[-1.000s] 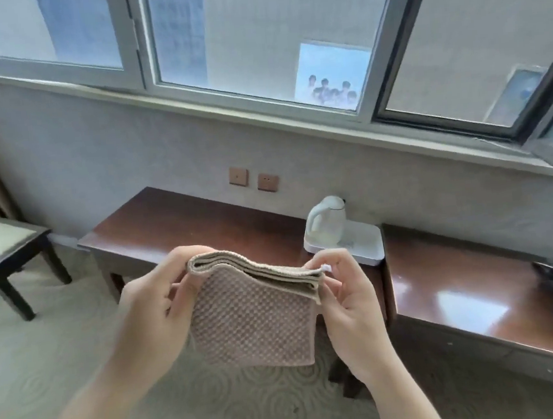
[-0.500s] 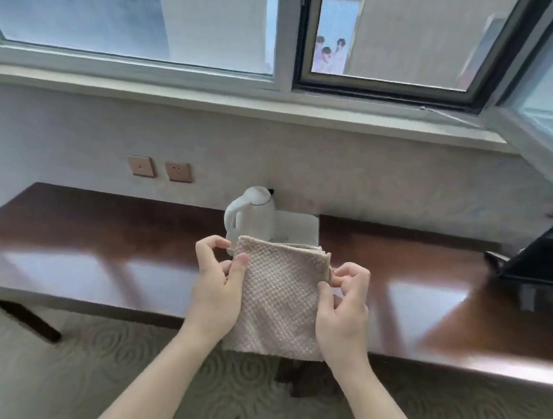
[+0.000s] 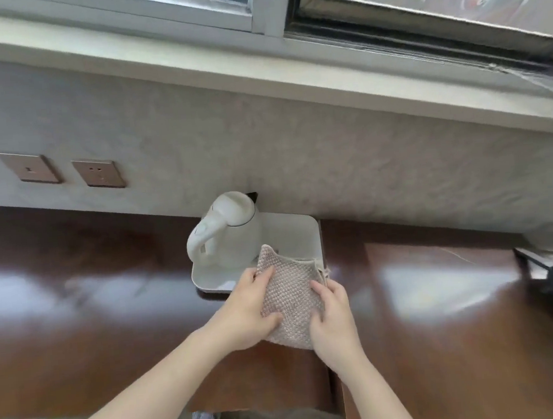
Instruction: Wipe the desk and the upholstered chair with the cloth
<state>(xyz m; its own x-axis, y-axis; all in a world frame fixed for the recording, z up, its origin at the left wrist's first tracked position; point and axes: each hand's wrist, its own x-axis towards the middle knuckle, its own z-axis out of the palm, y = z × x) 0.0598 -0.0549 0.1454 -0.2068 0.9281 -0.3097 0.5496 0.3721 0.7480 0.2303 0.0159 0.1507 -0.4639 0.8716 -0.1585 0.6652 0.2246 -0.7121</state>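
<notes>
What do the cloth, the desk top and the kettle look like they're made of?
Cloth: soft woven textile, beige, with a bumpy waffle-like texture; folded, held in both hands.
Desk: dark brown wood or wood veneer, glossy finish; window light reflects off it in bright patches.
Kettle: probably smooth white plastic, slightly shiny, with a moulded handle.

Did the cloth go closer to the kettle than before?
Yes. The cloth, held by the left hand and right hand, now overlaps the tray beside the kettle; earlier it was short of the desk.
</notes>
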